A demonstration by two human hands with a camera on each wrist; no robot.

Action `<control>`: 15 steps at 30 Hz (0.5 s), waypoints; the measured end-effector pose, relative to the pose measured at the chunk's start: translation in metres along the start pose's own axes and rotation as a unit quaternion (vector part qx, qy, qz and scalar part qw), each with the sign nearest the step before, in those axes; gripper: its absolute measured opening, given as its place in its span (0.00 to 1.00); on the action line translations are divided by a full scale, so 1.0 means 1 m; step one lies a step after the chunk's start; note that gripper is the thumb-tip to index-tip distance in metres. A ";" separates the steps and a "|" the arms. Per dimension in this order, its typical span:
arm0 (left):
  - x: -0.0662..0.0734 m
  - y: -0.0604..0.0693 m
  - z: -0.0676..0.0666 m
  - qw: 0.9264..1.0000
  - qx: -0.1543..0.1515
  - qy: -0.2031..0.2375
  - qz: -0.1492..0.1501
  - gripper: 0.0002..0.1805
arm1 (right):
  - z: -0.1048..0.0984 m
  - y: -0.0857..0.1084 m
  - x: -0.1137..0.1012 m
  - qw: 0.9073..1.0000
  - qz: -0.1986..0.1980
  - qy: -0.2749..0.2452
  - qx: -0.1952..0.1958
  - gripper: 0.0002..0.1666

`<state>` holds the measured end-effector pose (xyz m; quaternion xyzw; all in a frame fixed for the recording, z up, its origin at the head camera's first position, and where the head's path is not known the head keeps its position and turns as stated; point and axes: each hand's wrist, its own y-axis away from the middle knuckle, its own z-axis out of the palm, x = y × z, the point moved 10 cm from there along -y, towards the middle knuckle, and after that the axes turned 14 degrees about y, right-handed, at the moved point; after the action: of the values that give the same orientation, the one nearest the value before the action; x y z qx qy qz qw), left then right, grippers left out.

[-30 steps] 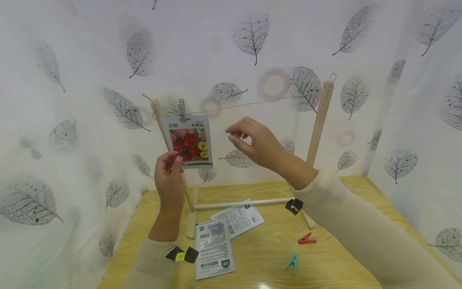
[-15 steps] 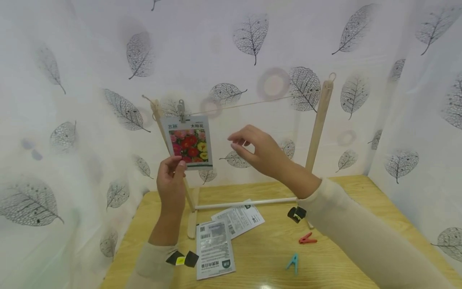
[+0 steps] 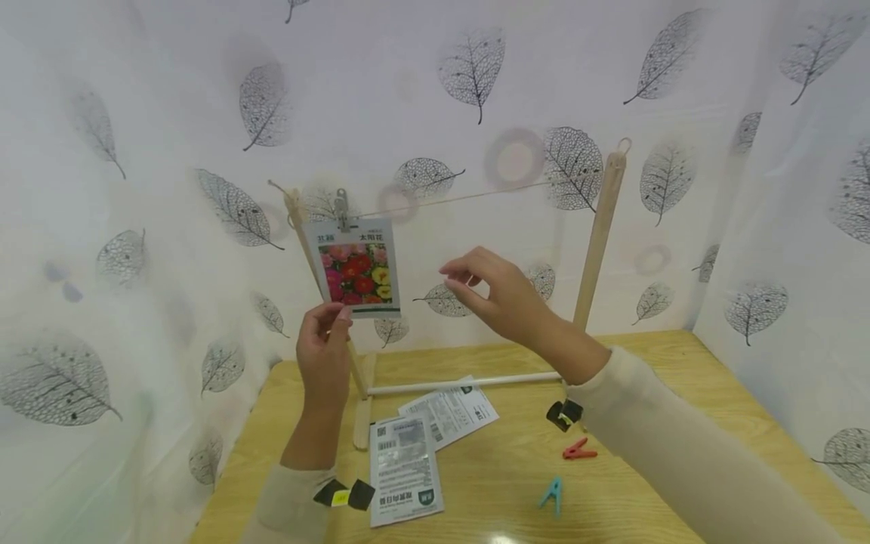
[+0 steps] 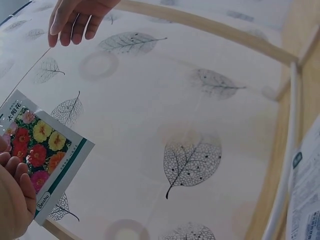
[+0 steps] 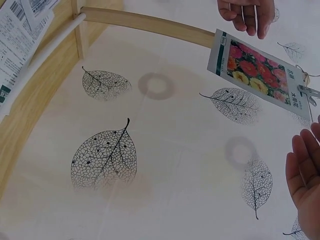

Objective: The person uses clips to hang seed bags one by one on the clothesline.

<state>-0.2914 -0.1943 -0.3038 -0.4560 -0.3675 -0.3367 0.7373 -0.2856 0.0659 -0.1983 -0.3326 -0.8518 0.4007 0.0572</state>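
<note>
A seed packet (image 3: 360,268) with red, pink and yellow flowers hangs upright at the left end of a thin string (image 3: 469,194). A metal clip (image 3: 342,208) grips its top edge. My left hand (image 3: 322,351) is at the packet's lower left corner, thumb and fingers loosely bent. In the right wrist view, the left hand's fingers (image 5: 250,17) appear beside the packet's edge, not pinching it. To the right of the packet, in the air below the string, my right hand (image 3: 499,295) holds nothing, its fingers loosely bent.
A wooden frame with a left post (image 3: 306,242), a right post (image 3: 600,234) and a white rod (image 3: 462,382) stands on the wooden table (image 3: 489,491). Two packets (image 3: 405,472) lie overlapping, printed backs up. A red clothespin (image 3: 578,449) and a blue clothespin (image 3: 553,495) lie at right.
My right hand has moved down and slightly right, away from the string. The left hand has slid a little lower along the packet, which hangs where it was.
</note>
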 end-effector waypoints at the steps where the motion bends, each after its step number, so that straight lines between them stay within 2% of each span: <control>1: 0.000 0.001 0.000 1.000 -0.001 -0.001 0.000 0.13 | 0.000 0.001 0.001 1.000 0.002 -0.002 0.000 0.12; 8: -0.009 0.005 -0.002 1.000 -0.004 -0.012 -0.015 0.12 | 0.002 0.011 0.007 1.000 0.011 -0.007 0.002 0.11; 15: -0.014 0.007 -0.003 1.000 -0.004 -0.011 -0.016 0.13 | 0.004 0.022 0.016 1.000 0.023 -0.011 0.005 0.11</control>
<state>-0.2914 -0.1919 -0.3194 -0.4567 -0.3818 -0.3445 0.7259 -0.2881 0.0838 -0.2194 -0.3469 -0.8425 0.4101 0.0403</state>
